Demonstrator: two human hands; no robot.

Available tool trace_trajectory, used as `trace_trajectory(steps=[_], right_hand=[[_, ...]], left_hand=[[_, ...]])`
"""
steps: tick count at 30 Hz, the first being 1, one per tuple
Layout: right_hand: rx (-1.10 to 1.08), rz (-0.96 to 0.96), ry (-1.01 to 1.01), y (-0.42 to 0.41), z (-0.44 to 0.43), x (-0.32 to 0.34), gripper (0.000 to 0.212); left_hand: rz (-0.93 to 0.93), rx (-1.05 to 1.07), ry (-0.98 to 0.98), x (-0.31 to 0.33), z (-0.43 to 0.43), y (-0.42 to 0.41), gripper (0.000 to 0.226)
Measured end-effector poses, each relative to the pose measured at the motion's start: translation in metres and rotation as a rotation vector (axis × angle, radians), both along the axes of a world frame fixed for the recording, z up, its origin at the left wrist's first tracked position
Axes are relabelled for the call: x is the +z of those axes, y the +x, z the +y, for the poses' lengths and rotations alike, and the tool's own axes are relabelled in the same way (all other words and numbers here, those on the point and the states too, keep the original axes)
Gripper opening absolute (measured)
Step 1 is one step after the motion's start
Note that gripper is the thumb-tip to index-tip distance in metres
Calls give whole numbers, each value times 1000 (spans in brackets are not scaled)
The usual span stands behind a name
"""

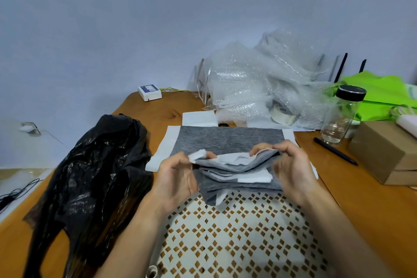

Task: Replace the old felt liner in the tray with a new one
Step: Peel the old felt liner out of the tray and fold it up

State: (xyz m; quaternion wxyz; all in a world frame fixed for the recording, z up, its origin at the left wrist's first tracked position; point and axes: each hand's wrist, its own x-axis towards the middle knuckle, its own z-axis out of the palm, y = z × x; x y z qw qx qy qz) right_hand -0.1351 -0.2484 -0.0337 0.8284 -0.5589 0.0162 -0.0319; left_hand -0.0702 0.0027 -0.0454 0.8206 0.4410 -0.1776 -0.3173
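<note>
One wooden table (361,198) carries a crumpled black plastic bag (94,176) at left and a white lattice-cut tray (237,239) at its near edge. Beyond the tray, a grey felt sheet (225,140) lies flat. Over the tray's far rim, a folded felt liner (234,172) is held up, left hand (176,178) pinching one end, right hand (293,171) gripping the other.
</note>
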Motion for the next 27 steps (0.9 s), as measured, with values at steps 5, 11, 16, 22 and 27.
trace_trajectory(steps=[5, 11, 16, 22, 27], right_hand=[[-56, 59, -201, 5, 3, -8, 60], [-50, 70, -107, 8, 4, -6, 89], [5, 18, -112, 8, 7, -4, 97], [-6, 41, -249, 5, 13, -6, 75], [28, 49, -272, 7, 17, -9, 89]], left_hand=[[11, 87, 139, -2, -3, 3, 62], [-125, 184, 214, -1, -8, 2, 36], [-160, 179, 176, -6, -9, 4, 59], [-168, 143, 315, -14, -15, 5, 76], [-292, 112, 472, -13, -18, -2, 63]])
